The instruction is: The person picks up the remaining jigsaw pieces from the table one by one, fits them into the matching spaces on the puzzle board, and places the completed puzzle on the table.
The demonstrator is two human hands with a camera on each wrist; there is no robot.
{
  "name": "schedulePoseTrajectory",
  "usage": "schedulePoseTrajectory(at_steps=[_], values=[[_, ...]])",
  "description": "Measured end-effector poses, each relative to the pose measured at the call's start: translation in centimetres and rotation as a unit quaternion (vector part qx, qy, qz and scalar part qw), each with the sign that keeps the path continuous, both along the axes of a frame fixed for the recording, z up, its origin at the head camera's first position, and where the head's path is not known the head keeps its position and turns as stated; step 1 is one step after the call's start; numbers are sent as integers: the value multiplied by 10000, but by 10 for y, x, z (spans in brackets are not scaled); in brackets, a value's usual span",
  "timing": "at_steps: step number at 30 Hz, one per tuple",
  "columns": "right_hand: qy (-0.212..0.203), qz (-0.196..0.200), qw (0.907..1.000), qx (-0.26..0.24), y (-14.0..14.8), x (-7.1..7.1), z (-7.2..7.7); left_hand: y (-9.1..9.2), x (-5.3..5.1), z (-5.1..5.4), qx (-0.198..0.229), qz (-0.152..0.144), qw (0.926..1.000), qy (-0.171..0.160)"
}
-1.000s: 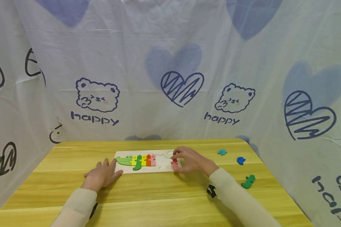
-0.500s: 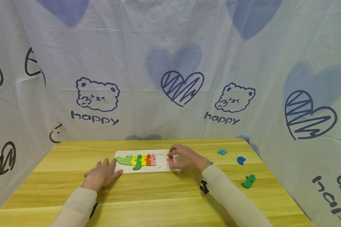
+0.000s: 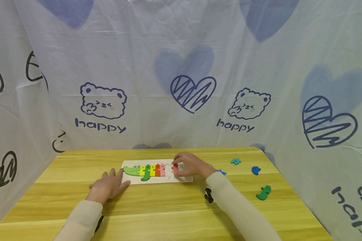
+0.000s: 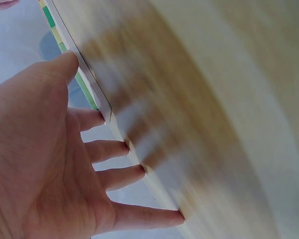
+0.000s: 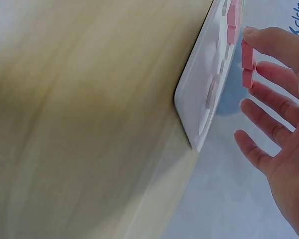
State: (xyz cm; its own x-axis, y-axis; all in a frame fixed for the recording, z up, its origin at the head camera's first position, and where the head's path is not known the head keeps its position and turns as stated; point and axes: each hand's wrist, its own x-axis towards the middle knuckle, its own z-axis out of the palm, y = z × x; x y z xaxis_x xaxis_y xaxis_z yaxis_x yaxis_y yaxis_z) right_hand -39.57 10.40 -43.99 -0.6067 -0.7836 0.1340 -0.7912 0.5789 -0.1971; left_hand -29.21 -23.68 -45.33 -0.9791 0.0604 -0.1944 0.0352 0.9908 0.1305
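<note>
A pale puzzle board [image 3: 157,179] lies on the table, its left part filled with a green crocodile head [image 3: 131,171] and coloured body pieces ending in a light pink one [image 3: 163,170]. My right hand [image 3: 190,165] pinches a darker pink piece [image 3: 175,168] over the board's recess; in the right wrist view the piece [image 5: 247,63] is between thumb and fingers, raised off the board [image 5: 194,94]. With spread fingers, my left hand [image 3: 106,186] rests at the board's left end, and the left wrist view shows its thumb and forefinger against the edge [image 4: 97,92].
On the table [image 3: 157,214], right of the board, lie a teal piece [image 3: 236,161], a blue piece [image 3: 255,170] and a green piece [image 3: 263,192]. Another blue piece [image 3: 221,172] shows partly behind my right wrist. A printed cloth [image 3: 144,67] hangs behind the table.
My right hand has moved left along the board with the pink piece, from its right end toward the filled section. The blue piece behind the wrist has come into sight. My left hand stays put.
</note>
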Motion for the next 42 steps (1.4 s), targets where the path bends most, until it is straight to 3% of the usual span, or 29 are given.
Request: schedulePoseTrajectory(at_steps=[18, 26, 42], values=[[-157, -40, 9997, 193, -24, -1, 0, 0, 0, -1, -13, -19, 10000, 32], [-38, -14, 9995, 313, -32, -3, -4, 0, 1, 0, 11, -26, 10000, 74], [-213, -357, 9980, 483, -39, -2, -9, 1, 1, 0, 11, 0, 10000, 47]])
